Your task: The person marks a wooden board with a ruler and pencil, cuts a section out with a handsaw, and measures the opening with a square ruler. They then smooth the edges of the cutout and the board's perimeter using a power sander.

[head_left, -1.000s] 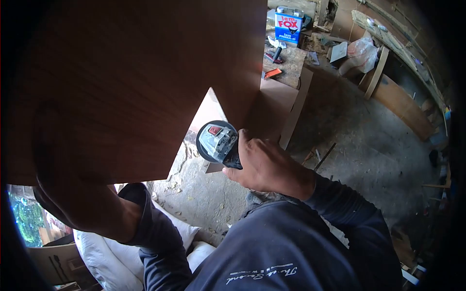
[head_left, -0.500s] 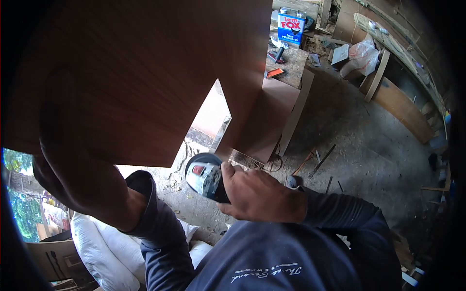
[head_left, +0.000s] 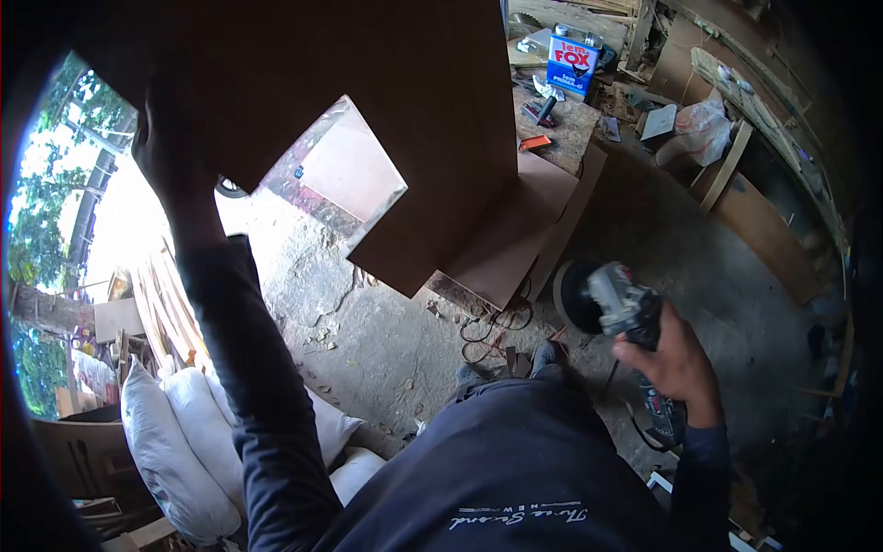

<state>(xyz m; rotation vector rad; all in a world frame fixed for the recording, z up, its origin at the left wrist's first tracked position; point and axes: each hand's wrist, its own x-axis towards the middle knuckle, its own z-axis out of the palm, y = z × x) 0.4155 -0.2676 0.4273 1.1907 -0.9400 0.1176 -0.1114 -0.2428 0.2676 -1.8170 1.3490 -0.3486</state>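
Note:
My right hand (head_left: 679, 368) is wrapped round the body of an angle grinder (head_left: 629, 305), held out at the right, away from the board. The grinder's round disc (head_left: 577, 296) faces left. A large brown wooden board (head_left: 432, 138) with a rectangular notch at its lower edge fills the top middle. At the upper left, my left hand (head_left: 175, 170) is raised against the board's edge and is dark in shadow; its fingers are mostly hidden.
A blue and white FOX can (head_left: 573, 63) and an orange tool (head_left: 534, 143) sit on the workbench (head_left: 575, 118). White sacks (head_left: 189, 442) lie at lower left. A cable (head_left: 478, 342) loops on the floor near my feet. Curved wooden pieces (head_left: 763, 230) lie at the right.
My right hand has carried the grinder rightward, away from the notch. My left hand has moved up along with the board, which is tilted differently. The notch now shows larger and further left.

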